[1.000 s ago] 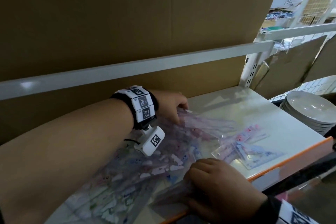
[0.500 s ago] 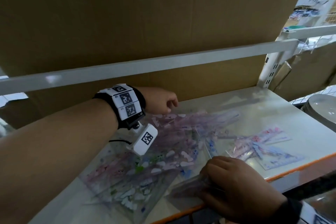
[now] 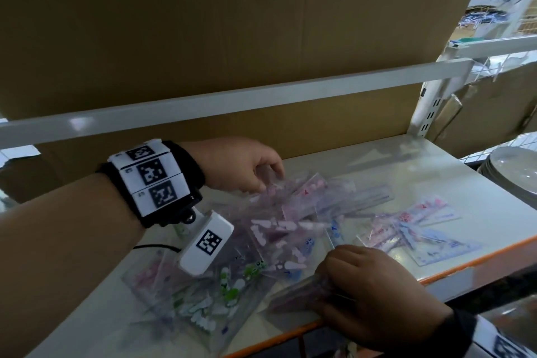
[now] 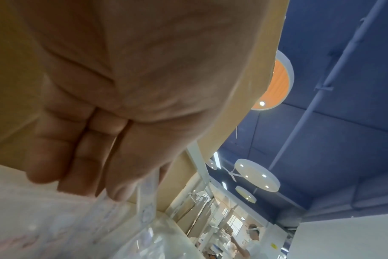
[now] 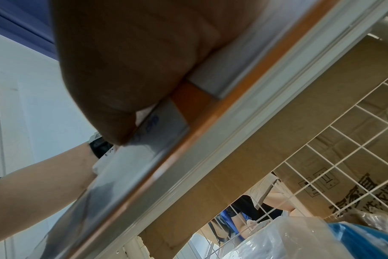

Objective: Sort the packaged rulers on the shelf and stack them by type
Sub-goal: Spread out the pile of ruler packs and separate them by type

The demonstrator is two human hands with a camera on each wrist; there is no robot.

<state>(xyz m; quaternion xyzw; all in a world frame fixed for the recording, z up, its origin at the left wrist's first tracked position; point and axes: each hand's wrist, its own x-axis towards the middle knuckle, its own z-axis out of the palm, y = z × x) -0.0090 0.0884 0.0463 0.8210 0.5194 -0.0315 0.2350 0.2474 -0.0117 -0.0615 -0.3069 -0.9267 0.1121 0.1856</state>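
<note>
Packaged rulers lie jumbled on the shelf, where the left hand pinches one packet to pull it free while the right hand grips a gathered stack at the front edge.

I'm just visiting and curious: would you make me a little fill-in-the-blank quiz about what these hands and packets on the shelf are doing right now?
1. The left hand pinches a packet at the back of the ruler pile, close to the ____ wall.
2. The right hand holds a purple packet at the shelf's ____ front edge.
3. A stack of ____ sits right of the shelf.

Missing words: cardboard; orange; plates
</note>
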